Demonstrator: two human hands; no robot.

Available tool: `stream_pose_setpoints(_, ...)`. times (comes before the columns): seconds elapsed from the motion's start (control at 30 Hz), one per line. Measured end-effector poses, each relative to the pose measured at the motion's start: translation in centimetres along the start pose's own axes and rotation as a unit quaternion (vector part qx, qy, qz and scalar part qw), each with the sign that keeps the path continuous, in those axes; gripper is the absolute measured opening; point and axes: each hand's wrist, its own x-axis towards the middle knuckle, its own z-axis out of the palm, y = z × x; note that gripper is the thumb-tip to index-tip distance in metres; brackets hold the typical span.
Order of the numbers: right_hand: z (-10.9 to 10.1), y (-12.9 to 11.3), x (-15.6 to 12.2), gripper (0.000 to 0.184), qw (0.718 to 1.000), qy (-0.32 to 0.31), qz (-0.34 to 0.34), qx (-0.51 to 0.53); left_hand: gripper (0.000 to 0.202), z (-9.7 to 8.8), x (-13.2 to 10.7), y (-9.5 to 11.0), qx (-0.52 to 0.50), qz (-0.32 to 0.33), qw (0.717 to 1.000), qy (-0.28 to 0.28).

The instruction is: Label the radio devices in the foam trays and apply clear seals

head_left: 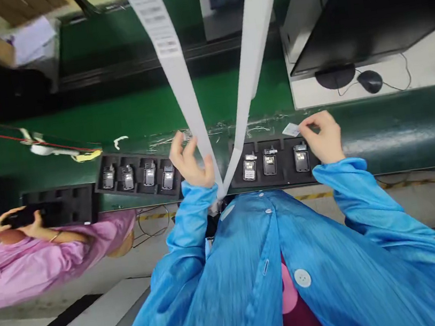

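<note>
Between thumb and fingers, my right hand [325,137] pinches a small white label [291,130] by its edge, above the right end of a black tray [287,173]. In that tray lie three dark handheld devices; a printed white label covers the left one [249,168], and the right one [302,159] is nearest my right hand. My left hand [191,161] has its fingers apart, next to a hanging white label strip [182,81] with printed rows. Something small and shiny shows behind its fingertips, too unclear to name. A second black tray [138,193] with several devices [149,173] extends left of it.
A plain white strip [248,34] hangs down to the table edge. A monitor [368,23] and a mouse [370,81] stand on a white board at the right. At the left, a person in a pink garment [48,257] holds a dark object over another black tray [81,201].
</note>
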Motion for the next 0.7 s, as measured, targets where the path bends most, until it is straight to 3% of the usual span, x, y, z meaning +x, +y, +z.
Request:
stream_pose_setpoints(0.07,1.8,3.3,-2.3,0.010,0.996,-0.079,0.051,0.000,0.044,2.7,-4.7,1.0,-0.016,0.024,0.997,-0.068)
stream_pose_setpoints(0.13,4.0,5.6,-4.5,0.012,0.982,-0.160,0.096,0.016,0.032,5.6,-9.0,2.0,-0.042,0.058,0.978,-0.198)
stream_pose_setpoints(0.23,7.5,7.5,-7.0,0.011,0.960,-0.246,0.132,0.038,0.030,9.6,-13.9,3.1,-0.062,0.100,0.915,-0.387)
stream_pose_setpoints(0.33,10.2,8.7,-8.5,0.010,0.948,-0.284,0.139,0.042,0.039,11.9,-16.4,3.5,-0.030,0.108,0.854,-0.508)
stream_pose_setpoints(0.57,12.4,10.2,-9.7,0.013,0.939,-0.308,0.151,0.030,0.055,13.2,-16.8,3.7,0.017,0.089,0.807,-0.584)
stream_pose_setpoints(0.7,12.8,10.4,-9.7,0.014,0.939,-0.305,0.157,0.024,0.057,13.3,-16.9,3.8,0.025,0.090,0.803,-0.588)
